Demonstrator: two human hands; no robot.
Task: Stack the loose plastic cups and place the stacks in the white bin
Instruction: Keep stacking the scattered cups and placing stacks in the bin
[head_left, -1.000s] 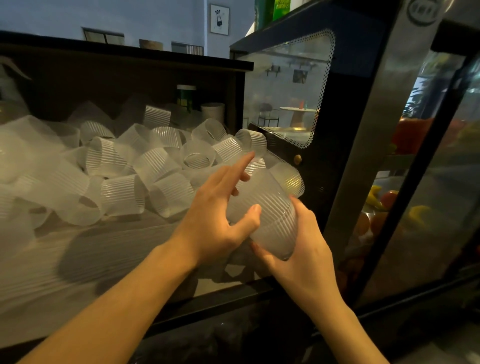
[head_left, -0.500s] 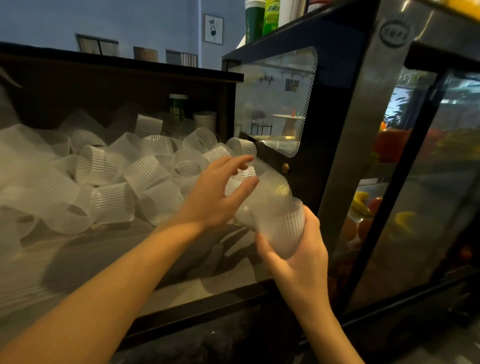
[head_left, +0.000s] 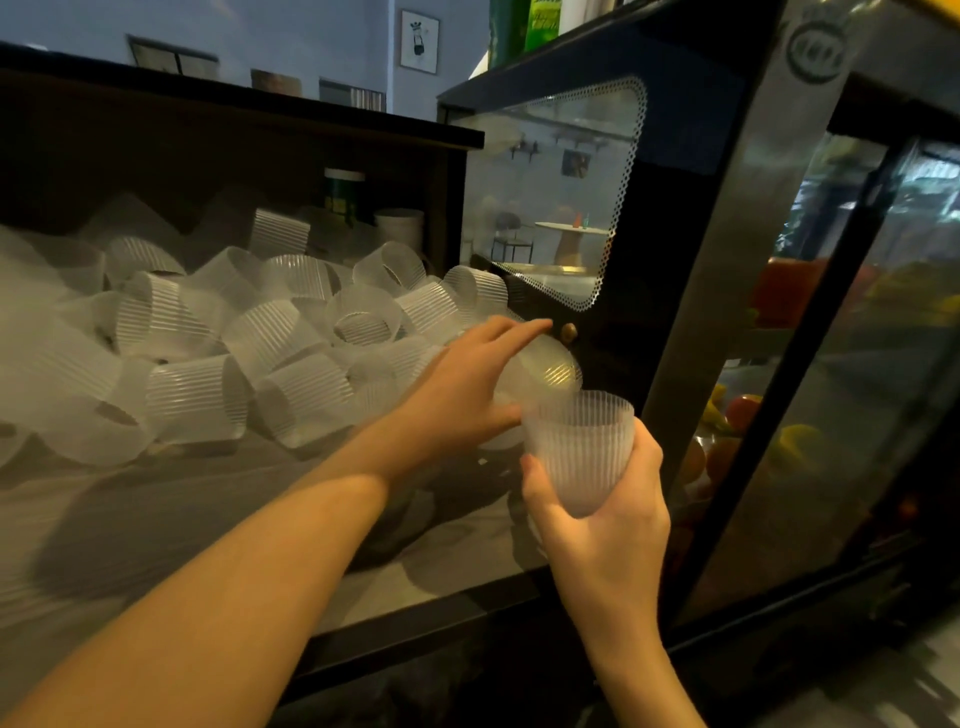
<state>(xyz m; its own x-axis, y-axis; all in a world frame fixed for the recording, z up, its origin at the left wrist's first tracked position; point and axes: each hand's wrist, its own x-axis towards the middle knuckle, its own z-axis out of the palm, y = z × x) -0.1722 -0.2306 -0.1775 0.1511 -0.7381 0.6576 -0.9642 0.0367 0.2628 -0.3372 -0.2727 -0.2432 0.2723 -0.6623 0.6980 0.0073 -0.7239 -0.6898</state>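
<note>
Several loose ribbed translucent plastic cups lie in a pile on the counter. My right hand grips one cup upright, mouth up, near the counter's right end. My left hand holds a second cup from its left side, tilted just above and left of the upright cup's rim. The white bin is not in view.
A glass-fronted display fridge holding fruit stands right beside my hands. A dark shelf overhangs the cup pile. A white container and a green-labelled jar sit at the back of the counter.
My right hand has turned its cup upright and lowered it. My left hand has taken a second cup and brought it right, over the upright cup's rim.
</note>
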